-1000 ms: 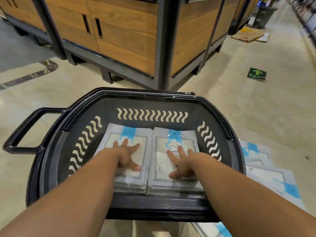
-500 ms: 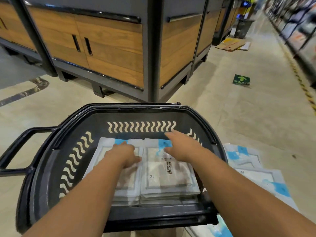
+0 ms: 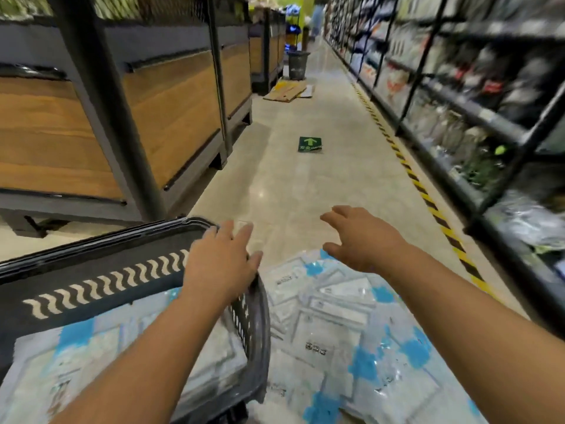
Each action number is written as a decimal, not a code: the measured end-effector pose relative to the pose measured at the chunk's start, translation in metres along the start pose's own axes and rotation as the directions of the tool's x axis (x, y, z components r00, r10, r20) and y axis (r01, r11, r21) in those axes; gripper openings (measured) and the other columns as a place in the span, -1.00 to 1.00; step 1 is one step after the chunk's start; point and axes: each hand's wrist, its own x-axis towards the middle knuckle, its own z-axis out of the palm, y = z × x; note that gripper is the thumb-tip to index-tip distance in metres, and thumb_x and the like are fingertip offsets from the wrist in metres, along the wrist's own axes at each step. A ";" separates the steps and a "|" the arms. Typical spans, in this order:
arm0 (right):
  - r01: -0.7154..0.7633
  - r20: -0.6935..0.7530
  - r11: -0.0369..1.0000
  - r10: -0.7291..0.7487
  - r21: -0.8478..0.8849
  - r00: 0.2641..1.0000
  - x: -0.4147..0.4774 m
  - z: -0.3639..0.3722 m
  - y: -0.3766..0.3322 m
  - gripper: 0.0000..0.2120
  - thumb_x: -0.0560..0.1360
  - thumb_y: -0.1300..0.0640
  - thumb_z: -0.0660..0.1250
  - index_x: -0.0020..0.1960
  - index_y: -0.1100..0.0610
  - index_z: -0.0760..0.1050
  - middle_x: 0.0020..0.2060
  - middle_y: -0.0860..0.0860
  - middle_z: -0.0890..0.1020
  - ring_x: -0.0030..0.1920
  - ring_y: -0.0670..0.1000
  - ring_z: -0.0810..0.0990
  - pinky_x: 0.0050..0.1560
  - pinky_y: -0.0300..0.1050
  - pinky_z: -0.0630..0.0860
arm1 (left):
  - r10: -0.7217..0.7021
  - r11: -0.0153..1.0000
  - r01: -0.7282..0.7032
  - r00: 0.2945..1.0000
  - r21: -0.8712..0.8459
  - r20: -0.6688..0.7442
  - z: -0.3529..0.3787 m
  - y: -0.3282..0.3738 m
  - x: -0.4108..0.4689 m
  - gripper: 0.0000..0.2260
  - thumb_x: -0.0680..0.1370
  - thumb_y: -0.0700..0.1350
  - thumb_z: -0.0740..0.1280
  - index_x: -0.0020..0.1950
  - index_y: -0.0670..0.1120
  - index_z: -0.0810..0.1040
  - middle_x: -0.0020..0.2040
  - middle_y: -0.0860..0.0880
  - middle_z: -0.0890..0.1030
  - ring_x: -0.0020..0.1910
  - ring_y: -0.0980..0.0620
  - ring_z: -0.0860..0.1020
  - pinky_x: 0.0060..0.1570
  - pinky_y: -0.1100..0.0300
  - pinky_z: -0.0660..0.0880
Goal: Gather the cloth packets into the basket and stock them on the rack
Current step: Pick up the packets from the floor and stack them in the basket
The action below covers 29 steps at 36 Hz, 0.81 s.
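A black plastic basket (image 3: 101,261) with white wavy slots sits at the lower left and holds white and blue cloth packets (image 3: 76,347). More cloth packets (image 3: 330,325) lie in a loose pile on the floor to the basket's right. My left hand (image 3: 223,261) hovers over the basket's right rim, fingers spread, holding nothing. My right hand (image 3: 357,237) is raised above the far edge of the floor pile, fingers spread and empty. The rack (image 3: 477,123) of shelves runs along the right side of the aisle.
Wooden display bins (image 3: 171,111) with black frames stand on the left. A green arrow sign (image 3: 310,144) lies on the floor ahead, with flattened cardboard (image 3: 289,91) and a dark bin (image 3: 298,65) farther down. Yellow and black tape (image 3: 428,197) edges the shelving.
Both hands lifted off the packets in the basket and swung right. The view turned right and up, so the basket now sits lower left and the floor pile shows.
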 end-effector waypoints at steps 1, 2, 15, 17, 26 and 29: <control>-0.028 0.005 1.000 0.028 -0.001 1.000 -0.006 0.001 0.014 -0.36 0.60 -0.20 0.23 0.61 -0.10 0.11 0.60 -0.04 0.14 0.54 0.08 0.19 0.41 0.08 0.37 | 0.037 0.999 -0.037 0.999 -0.010 -0.001 0.002 0.014 0.005 -0.44 0.62 0.28 0.09 0.58 0.12 0.15 0.57 -0.06 0.21 0.48 -0.16 0.27 0.33 -0.07 0.38; -0.054 0.009 0.999 0.054 -0.004 0.998 -0.012 0.003 0.028 -0.36 0.60 -0.20 0.23 0.61 -0.10 0.11 0.60 -0.03 0.13 0.55 0.08 0.17 0.42 0.08 0.36 | 0.066 0.998 -0.066 0.998 -0.021 0.008 0.004 0.028 0.010 -0.44 0.62 0.28 0.09 0.59 0.13 0.12 0.59 -0.06 0.17 0.51 -0.15 0.24 0.36 -0.07 0.35; -0.293 0.089 0.956 0.290 0.018 0.953 -0.092 0.051 0.151 -0.35 0.62 -0.17 0.24 0.62 -0.06 0.10 0.63 0.00 0.07 0.59 0.06 0.06 0.45 0.04 0.28 | 0.316 0.948 -0.319 0.936 -0.007 0.155 0.060 0.168 0.016 -0.44 0.63 0.25 0.10 0.60 0.14 0.07 0.63 -0.04 0.07 0.56 -0.14 0.13 0.37 -0.08 0.28; -0.315 0.114 0.949 0.311 0.016 0.944 -0.103 0.066 0.162 -0.35 0.61 -0.17 0.25 0.62 -0.06 0.11 0.62 0.01 0.08 0.59 0.09 0.08 0.45 0.06 0.30 | 0.323 0.945 -0.327 0.924 -0.016 0.204 0.080 0.180 0.010 -0.43 0.63 0.25 0.11 0.60 0.13 0.08 0.63 -0.05 0.07 0.56 -0.14 0.13 0.37 -0.09 0.29; -0.350 0.275 0.937 0.336 0.005 0.901 -0.139 0.169 0.193 -0.33 0.61 -0.18 0.24 0.62 -0.03 0.10 0.62 0.04 0.07 0.59 0.11 0.08 0.46 0.08 0.30 | 0.284 0.949 -0.316 0.843 -0.007 0.457 0.191 0.174 -0.049 -0.39 0.64 0.25 0.05 0.63 0.16 -0.12 0.64 -0.05 -0.08 0.60 -0.17 0.01 0.46 -0.12 0.21; -0.355 0.338 0.935 0.330 0.015 0.882 -0.149 0.206 0.191 -0.34 0.61 -0.17 0.23 0.62 -0.03 0.11 0.62 0.05 0.08 0.58 0.12 0.09 0.46 0.08 0.29 | 0.277 0.946 -0.323 0.803 -0.005 0.528 0.226 0.155 -0.074 -0.39 0.65 0.22 0.07 0.62 0.19 -0.16 0.64 -0.04 -0.13 0.60 -0.15 -0.03 0.49 -0.15 0.17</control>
